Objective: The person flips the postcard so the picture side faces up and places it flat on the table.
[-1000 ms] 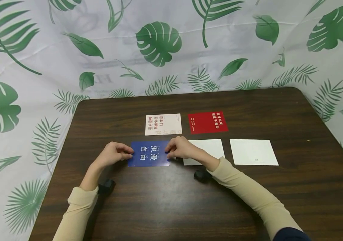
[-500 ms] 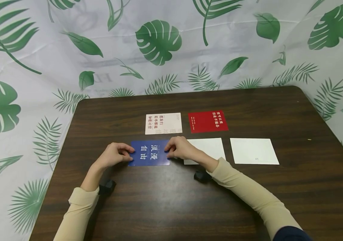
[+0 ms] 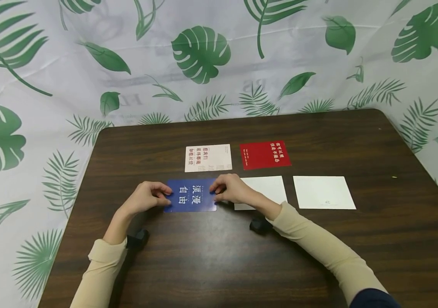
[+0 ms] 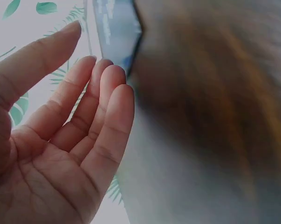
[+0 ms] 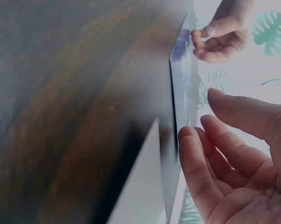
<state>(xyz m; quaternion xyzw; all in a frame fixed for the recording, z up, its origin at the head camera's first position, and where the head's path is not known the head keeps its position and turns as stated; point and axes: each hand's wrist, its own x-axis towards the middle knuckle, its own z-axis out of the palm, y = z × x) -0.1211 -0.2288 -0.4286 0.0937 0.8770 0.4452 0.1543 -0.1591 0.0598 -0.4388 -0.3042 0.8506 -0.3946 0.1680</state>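
Note:
A blue card (image 3: 192, 201) with white characters lies flat on the table, its writing turned sideways. At its left edge are the thumb and fingertips of my left hand (image 3: 145, 196). My right hand (image 3: 234, 189) has its fingertips at the opposite edge. In the left wrist view the left fingers (image 4: 114, 121) are relaxed, with the thumb apart from them. The right wrist view shows the right fingers (image 5: 196, 163) loosely bent beside the card's edge, thumb also apart. Beneath my right hand and wrist, a blank white card (image 3: 268, 188) is partly hidden.
Behind the blue card lie a pale card (image 3: 213, 156) with dark characters and a red card (image 3: 261, 156). Another white card (image 3: 324, 192) is at the right. The dark wooden table (image 3: 203, 265) meets a leaf-print curtain (image 3: 145, 64) at the back.
Both hands stay at the two edges of the blue card, almost still. The view shifts very slightly; no card visibly changes place.

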